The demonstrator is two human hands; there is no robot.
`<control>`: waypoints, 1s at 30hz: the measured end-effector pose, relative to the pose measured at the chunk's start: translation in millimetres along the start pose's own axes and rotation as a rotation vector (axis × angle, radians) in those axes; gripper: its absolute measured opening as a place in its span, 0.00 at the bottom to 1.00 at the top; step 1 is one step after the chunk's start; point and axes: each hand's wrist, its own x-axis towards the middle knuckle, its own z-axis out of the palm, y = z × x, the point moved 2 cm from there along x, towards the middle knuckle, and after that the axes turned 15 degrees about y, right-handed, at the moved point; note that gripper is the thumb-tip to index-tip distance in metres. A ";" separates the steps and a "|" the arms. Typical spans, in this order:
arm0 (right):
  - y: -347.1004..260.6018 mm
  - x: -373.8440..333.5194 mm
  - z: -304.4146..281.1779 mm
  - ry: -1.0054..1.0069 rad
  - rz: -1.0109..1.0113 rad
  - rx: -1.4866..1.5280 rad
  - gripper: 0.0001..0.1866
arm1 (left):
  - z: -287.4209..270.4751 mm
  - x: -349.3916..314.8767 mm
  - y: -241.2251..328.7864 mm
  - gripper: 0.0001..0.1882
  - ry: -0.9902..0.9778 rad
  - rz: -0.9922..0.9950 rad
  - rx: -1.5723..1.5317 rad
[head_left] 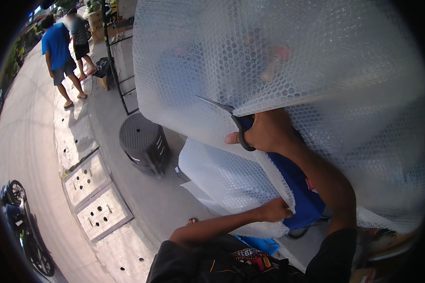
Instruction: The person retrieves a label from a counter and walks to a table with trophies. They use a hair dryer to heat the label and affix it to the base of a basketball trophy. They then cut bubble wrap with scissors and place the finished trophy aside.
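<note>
From my end, the right hand [271, 131] grips black-handled scissors [238, 123] mid-frame, one blade hard to discern; lower centre, the left hand [273, 210], fingertips hidden, clutches bubble wrap [193, 70] that fills the upper right.

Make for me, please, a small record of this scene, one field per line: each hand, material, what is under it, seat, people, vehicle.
Right hand: holds scissors, tip toward upper left
Left hand: grips a lower edge of the bubble wrap
Material: bubble wrap, see-through, parted near the right hand
Under it: something blue, partly hidden
Seat: round grey stool, apparently
People: two, upper left; one in a blue shirt
Vehicle: motorcycle, lower left
</note>
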 end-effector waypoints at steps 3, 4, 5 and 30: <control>3.9 16.7 8.7 -0.179 0.086 -0.032 0.39 | 9.1 1.7 -13.8 0.21 -0.029 0.020 0.018; 5.6 21.6 12.6 -0.227 0.115 -0.057 0.39 | 13.2 1.7 -19.2 0.22 -0.066 -0.007 0.032; 4.8 24.4 14.7 -0.243 0.109 -0.046 0.39 | 17.8 0.4 -23.3 0.23 -0.085 -0.023 0.029; -35.3 89.0 57.6 -0.105 0.050 0.001 0.44 | 75.3 -25.1 -77.5 0.18 -0.682 -0.168 0.260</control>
